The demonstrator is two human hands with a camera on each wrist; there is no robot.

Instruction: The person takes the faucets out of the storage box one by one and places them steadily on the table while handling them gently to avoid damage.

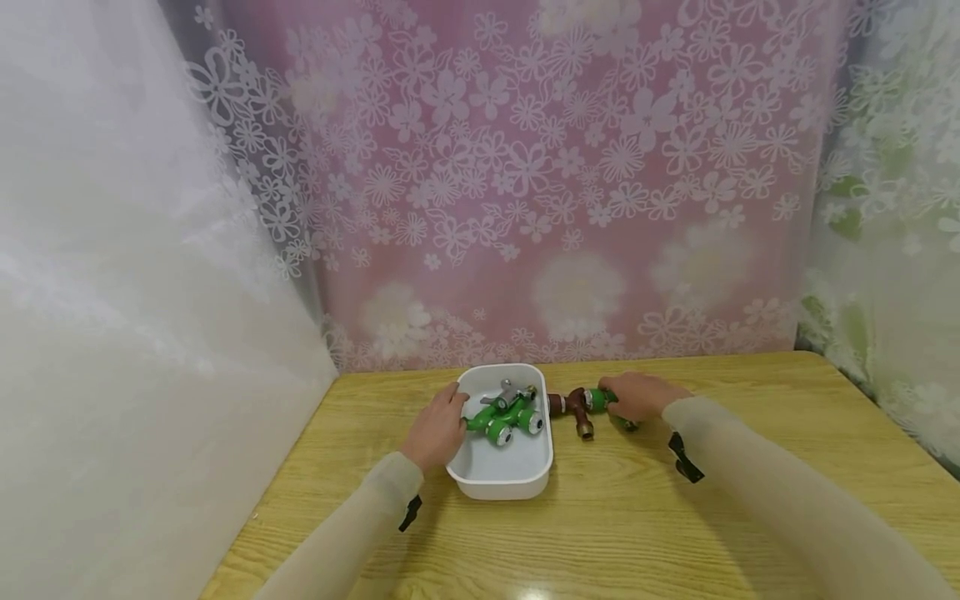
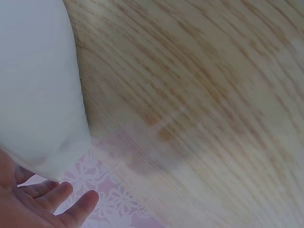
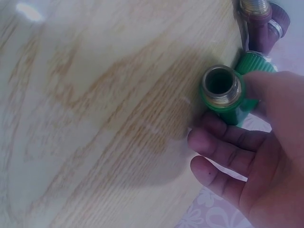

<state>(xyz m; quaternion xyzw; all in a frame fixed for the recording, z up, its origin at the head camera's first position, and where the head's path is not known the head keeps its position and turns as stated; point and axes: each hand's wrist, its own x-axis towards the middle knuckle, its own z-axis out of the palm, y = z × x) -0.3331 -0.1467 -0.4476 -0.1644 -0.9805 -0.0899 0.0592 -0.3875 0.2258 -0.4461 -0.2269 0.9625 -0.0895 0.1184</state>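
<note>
A white plastic basin [image 1: 501, 490] stands on the wood-grain table with several green pipe fittings [image 1: 498, 432] and a small silver metal fitting [image 1: 507, 395] inside. My left hand [image 1: 438, 429] holds the basin's left rim; in the left wrist view its fingers [image 2: 84, 203] lie by the white wall. To the right of the basin, my right hand [image 1: 637, 395] grips a green pipe fitting [image 3: 232, 111], thumb on one side and fingers beneath; its open threaded metal end [image 3: 221, 85] faces the camera. A maroon tee fitting [image 1: 579, 402] with a brass threaded end lies between basin and right hand.
A pink curtain [image 1: 525, 208] with white flowers hangs behind the table's far edge. White sheeting [image 1: 150, 292] borders the left side, and a flowered sheet [image 1: 892, 275] the right. Bare wood grain [image 1: 637, 517] shows in front of the basin and right hand.
</note>
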